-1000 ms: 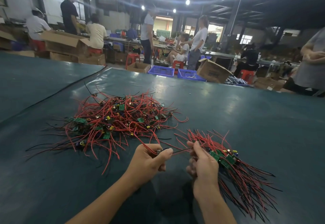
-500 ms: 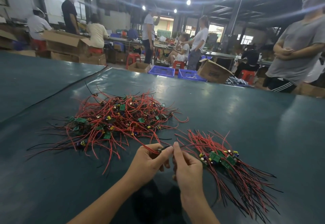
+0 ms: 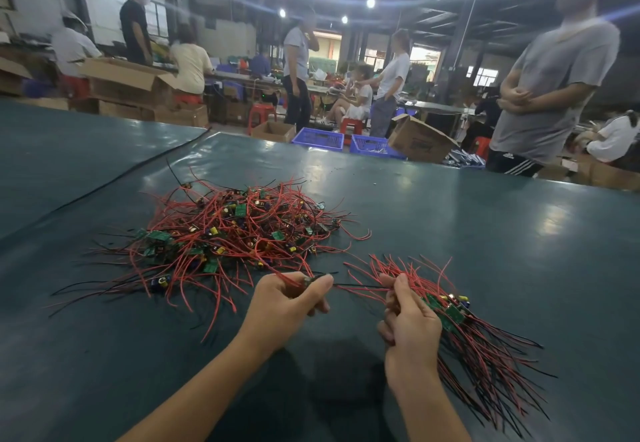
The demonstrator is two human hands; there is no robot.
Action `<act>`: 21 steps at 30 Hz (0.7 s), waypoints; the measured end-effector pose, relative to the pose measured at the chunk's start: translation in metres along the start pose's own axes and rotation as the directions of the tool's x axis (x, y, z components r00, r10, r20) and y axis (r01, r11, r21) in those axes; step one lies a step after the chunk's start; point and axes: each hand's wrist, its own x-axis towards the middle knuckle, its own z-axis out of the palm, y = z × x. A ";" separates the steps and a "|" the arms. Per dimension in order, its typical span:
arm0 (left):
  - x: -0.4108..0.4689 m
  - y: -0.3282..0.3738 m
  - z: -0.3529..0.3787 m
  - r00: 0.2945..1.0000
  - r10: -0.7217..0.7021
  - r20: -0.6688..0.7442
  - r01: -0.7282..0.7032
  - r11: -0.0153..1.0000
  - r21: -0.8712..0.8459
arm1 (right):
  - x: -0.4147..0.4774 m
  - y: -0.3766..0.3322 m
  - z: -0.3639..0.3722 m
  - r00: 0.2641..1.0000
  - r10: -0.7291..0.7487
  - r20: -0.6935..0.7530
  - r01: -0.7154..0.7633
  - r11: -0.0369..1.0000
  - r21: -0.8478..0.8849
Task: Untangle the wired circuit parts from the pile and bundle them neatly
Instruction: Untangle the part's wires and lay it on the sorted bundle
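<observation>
Red-and-black wired circuit parts sit in a tangled pile (image 3: 235,230) on the dark teal table mat (image 3: 485,233), centre-left; sorted bundle (image 3: 485,344) lies at near right, green boards together, leads fanned toward the near edge; left hand (image 3: 284,306) fingers curled, thumb and forefinger pinching one small part (image 3: 309,280) at the pile's near edge; its wires (image 3: 360,287) run straight across to right hand (image 3: 412,320), held upright, thumb up, fingers curled round the wire ends, just in front of the bundle; print on tilted cardboard box (image 3: 420,140) blurred, unreadable; white logo on bystander's striped shorts (image 3: 512,164) too small to read.
</observation>
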 end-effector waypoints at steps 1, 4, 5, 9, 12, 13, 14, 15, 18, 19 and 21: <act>0.001 0.001 -0.001 0.999 -0.018 -0.042 0.018 1.000 -0.011 | -0.002 0.001 0.001 0.999 -0.027 0.019 0.028 1.000 -0.015; 0.004 0.004 -0.002 0.977 -0.166 -0.134 0.141 0.973 -0.181 | -0.007 0.002 0.003 0.993 -0.095 0.075 0.098 0.994 -0.042; 0.004 0.005 -0.001 0.959 -0.243 -0.145 0.194 0.938 -0.288 | -0.010 0.002 0.003 0.988 -0.116 0.100 0.121 0.992 -0.047; 0.009 0.006 -0.003 0.880 -0.466 -0.092 0.329 0.738 -0.589 | -0.019 -0.001 0.007 0.956 -0.173 0.236 0.185 0.982 -0.031; 0.010 0.002 -0.010 0.877 -0.477 0.065 0.382 0.609 -0.695 | -0.021 0.001 0.007 0.950 -0.132 0.282 0.140 0.990 -0.009; 0.010 0.002 -0.012 0.879 -0.449 0.159 0.414 0.556 -0.721 | -0.022 0.002 0.007 0.951 -0.106 0.292 0.122 0.992 -0.039; 0.010 0.002 -0.014 0.878 -0.402 0.260 0.451 0.509 -0.734 | -0.023 0.004 0.008 0.949 -0.080 0.304 0.111 0.990 -0.087; 0.010 0.002 -0.014 0.868 -0.350 0.352 0.491 0.498 -0.715 | -0.025 0.005 0.010 0.947 -0.049 0.319 0.098 0.985 -0.139; 0.010 0.000 -0.008 0.791 -0.294 0.537 0.582 0.631 -0.512 | -0.032 0.010 0.017 0.919 0.039 0.393 0.062 0.969 -0.240; 0.010 0.000 -0.005 0.770 -0.325 0.549 0.601 0.660 -0.452 | -0.034 0.011 0.018 0.908 0.057 0.415 0.051 0.968 -0.246; 0.011 0.003 -0.002 0.764 -0.420 0.490 0.615 0.704 -0.356 | -0.036 0.011 0.019 0.885 0.090 0.457 0.021 0.972 -0.232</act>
